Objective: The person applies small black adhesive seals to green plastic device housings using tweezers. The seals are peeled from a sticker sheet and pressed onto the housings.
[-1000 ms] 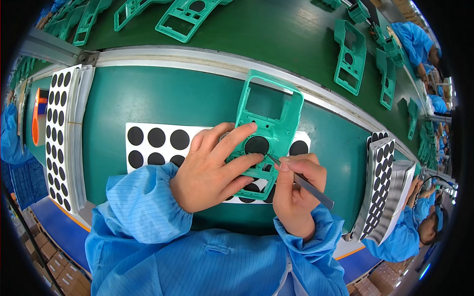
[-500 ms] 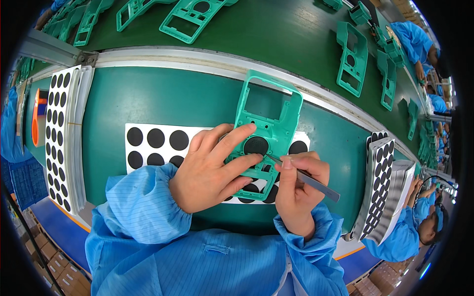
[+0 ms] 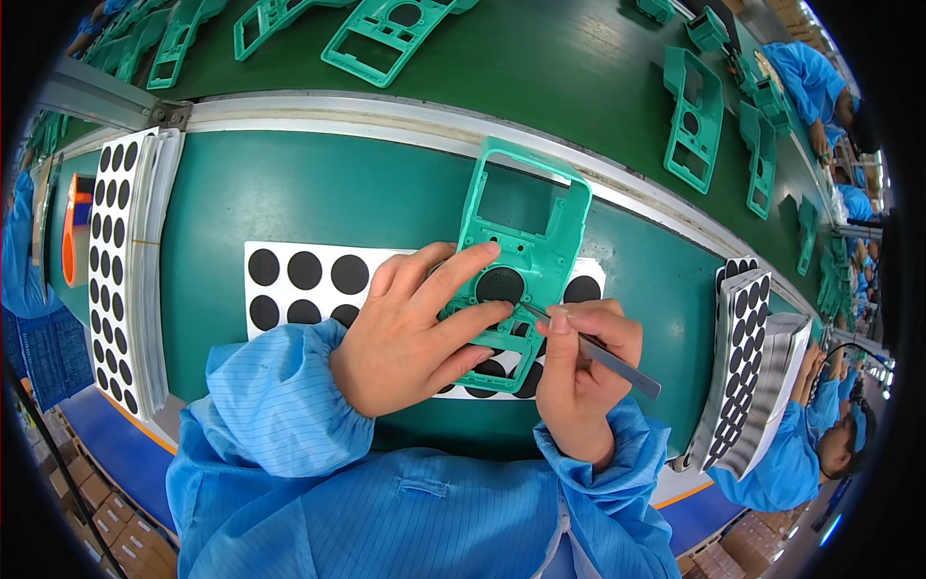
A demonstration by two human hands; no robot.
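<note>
A green plastic housing (image 3: pixel 555 217) with a large rectangular opening lies tilted on the sheet of black round stickers (image 3: pixel 305 269). Set in its middle is a black disc (image 3: pixel 500 286). My left hand (image 3: pixel 410 333) rests on the housing with fingers spread, the index fingertip at the disc's lower edge and another fingertip above it. My right hand (image 3: pixel 585 372) pinches metal tweezers (image 3: pixel 622 369), whose tips touch down beside the disc, near my left index finger. The exact contact of the tips is too small to make out.
Stacked sticker sheets stand at the left (image 3: pixel 123 275) and right (image 3: pixel 743 372). Orange-handled tool (image 3: pixel 69 232) lies far left. Beyond a metal rail (image 3: pixel 386 114), a green belt (image 3: pixel 540 58) carries more housings (image 3: pixel 696 121). Co-workers in blue sit at the right (image 3: pixel 781 458).
Housings on the belt beyond the rail have shifted slightly to the right. The tweezers' rear end has moved a little left; my left hand and the housing stay put.
</note>
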